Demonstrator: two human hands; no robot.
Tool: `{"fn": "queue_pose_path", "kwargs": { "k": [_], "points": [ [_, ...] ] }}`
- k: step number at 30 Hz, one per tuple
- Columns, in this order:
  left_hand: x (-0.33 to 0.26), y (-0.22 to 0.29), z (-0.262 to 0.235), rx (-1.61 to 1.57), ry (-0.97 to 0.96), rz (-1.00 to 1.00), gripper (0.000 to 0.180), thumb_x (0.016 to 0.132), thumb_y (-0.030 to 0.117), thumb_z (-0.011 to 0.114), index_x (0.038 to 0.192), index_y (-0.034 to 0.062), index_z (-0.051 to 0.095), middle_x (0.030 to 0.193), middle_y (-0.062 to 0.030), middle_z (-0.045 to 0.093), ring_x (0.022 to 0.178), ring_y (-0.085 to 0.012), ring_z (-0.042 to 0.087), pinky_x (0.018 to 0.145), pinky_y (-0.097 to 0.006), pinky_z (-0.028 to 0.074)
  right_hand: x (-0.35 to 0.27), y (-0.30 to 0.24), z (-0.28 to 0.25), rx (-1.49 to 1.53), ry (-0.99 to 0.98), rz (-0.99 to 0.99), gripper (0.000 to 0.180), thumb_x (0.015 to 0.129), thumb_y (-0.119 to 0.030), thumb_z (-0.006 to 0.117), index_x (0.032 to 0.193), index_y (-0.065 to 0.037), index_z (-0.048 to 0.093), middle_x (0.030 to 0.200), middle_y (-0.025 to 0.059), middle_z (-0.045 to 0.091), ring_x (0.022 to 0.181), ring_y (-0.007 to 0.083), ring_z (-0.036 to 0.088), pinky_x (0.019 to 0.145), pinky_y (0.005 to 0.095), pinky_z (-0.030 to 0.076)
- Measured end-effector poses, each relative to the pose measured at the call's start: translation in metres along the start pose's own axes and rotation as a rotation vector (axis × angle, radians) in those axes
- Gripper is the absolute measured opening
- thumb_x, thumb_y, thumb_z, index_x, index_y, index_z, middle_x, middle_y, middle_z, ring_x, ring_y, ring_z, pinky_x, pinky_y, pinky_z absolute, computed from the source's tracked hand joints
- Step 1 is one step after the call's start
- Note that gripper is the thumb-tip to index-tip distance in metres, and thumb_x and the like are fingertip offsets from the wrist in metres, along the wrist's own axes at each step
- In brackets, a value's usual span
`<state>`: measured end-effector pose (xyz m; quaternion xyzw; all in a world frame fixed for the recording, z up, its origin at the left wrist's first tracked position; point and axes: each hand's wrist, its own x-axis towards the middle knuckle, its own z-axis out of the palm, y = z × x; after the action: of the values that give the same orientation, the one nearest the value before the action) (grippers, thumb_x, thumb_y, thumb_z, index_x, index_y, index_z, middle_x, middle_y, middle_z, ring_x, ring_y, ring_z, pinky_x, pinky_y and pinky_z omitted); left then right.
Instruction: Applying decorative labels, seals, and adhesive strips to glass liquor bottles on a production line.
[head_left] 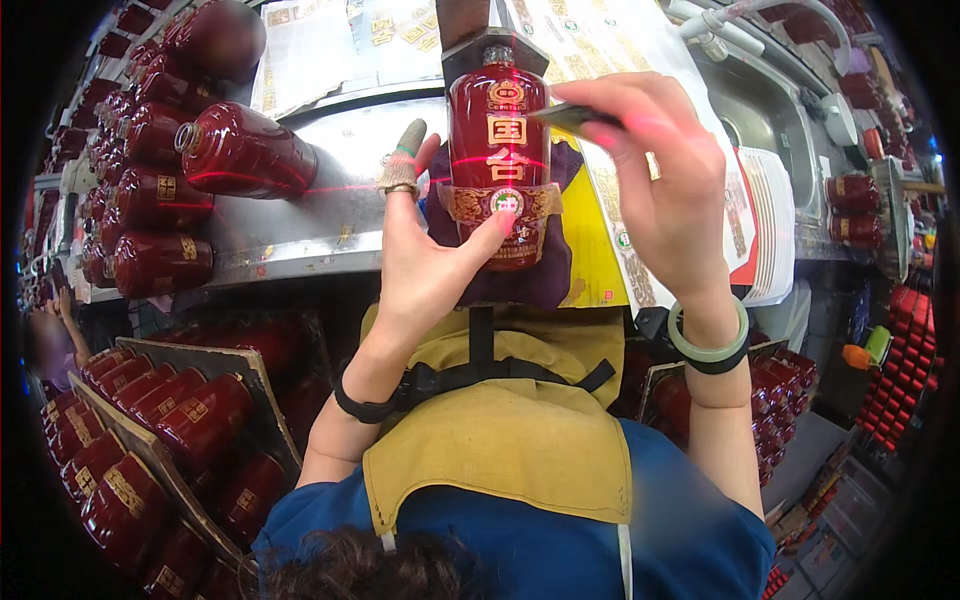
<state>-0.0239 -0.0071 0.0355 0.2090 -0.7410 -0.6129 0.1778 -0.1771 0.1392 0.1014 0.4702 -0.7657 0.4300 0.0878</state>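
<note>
A dark red glass bottle [468, 140] with raised gold characters lies in front of me, its neck pointing away, on a dark purple cloth [555, 262]. A patterned gold-brown band label [540, 203] with a round white-green emblem crosses its lower part. My left hand [425, 260] presses its thumb on the emblem; the other fingers stretch out beside the bottle, one in a grey-green finger cover. Pinched in my right hand [670, 170] is a dark, tapered tool [572, 118], its tip at the bottle's upper right edge. Its exact kind is unclear.
Another red bottle [245, 150] lies on the metal worktop [350, 225], beside many stacked ones. Label sheets [640, 240] lie on a yellow sheet [595, 280] to the right, near a sink [750, 110]. Bottle-filled crates [255, 385] stand below on the left.
</note>
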Motion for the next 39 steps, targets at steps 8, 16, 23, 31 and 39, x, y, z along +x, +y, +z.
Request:
{"fn": "queue_pose_path", "kwargs": {
  "k": [8, 16, 23, 31, 39],
  "points": [
    [0.004, -0.01, 0.002, -0.025, -0.024, -0.011, 0.102, 0.082, 0.018, 0.085, 0.157, -0.0048, 0.02, 0.149, -0.0219, 0.041, 0.133, -0.0255, 0.049, 0.109, -0.037, 0.045, 0.002, -0.017, 0.015, 0.001, -0.338, -0.2, 0.051, 0.071, 0.01, 0.063, 0.118, -0.006, 0.072, 0.099, 0.0112, 0.069, 0.095, 0.0317, 0.061, 0.085, 0.0408, 0.053],
    [0.007, -0.015, -0.009, -0.406, -0.131, -0.131, 0.097, 0.085, 0.012, 0.083, 0.158, -0.0029, 0.02, 0.152, -0.0266, 0.043, 0.139, -0.0266, 0.045, 0.118, -0.04, 0.035, 0.002, 0.007, 0.012, -0.018, -0.005, -0.016, 0.029, 0.096, 0.003, 0.054, 0.117, -0.006, 0.071, 0.093, 0.0078, 0.067, 0.089, 0.0205, 0.063, 0.082, 0.0306, 0.051],
    [0.003, -0.026, -0.02, -0.427, -0.2, -0.14, 0.084, 0.087, 0.006, 0.08, 0.156, -0.0025, 0.032, 0.154, -0.0184, 0.043, 0.144, -0.0249, 0.041, 0.121, -0.04, 0.032, -0.071, 0.017, 0.031, 0.394, -0.279, 0.675, 0.063, 0.087, -0.027, 0.082, 0.138, 0.0, 0.055, 0.117, 0.0126, 0.071, 0.109, 0.0162, 0.065, 0.097, 0.0322, 0.052],
    [0.003, -0.032, -0.019, -0.353, -0.205, -0.108, 0.083, 0.088, -0.002, 0.075, 0.158, 0.0044, 0.032, 0.157, -0.0134, 0.041, 0.141, -0.0235, 0.044, 0.118, -0.04, 0.038, -0.082, 0.02, 0.04, 0.727, -0.255, 0.815, 0.065, 0.085, -0.019, 0.084, 0.139, 0.0, 0.055, 0.119, 0.0127, 0.07, 0.111, 0.0165, 0.064, 0.099, 0.0322, 0.052],
    [0.003, -0.029, -0.017, -0.42, -0.178, -0.116, 0.083, 0.085, 0.004, 0.081, 0.155, -0.0005, 0.035, 0.153, -0.0158, 0.046, 0.142, -0.0247, 0.043, 0.12, -0.039, 0.033, -0.084, 0.021, 0.04, 0.732, -0.261, 0.806, 0.067, 0.083, -0.021, 0.085, 0.14, 0.0, 0.055, 0.121, 0.0124, 0.069, 0.111, 0.0168, 0.064, 0.099, 0.0324, 0.051]
  ]
}}
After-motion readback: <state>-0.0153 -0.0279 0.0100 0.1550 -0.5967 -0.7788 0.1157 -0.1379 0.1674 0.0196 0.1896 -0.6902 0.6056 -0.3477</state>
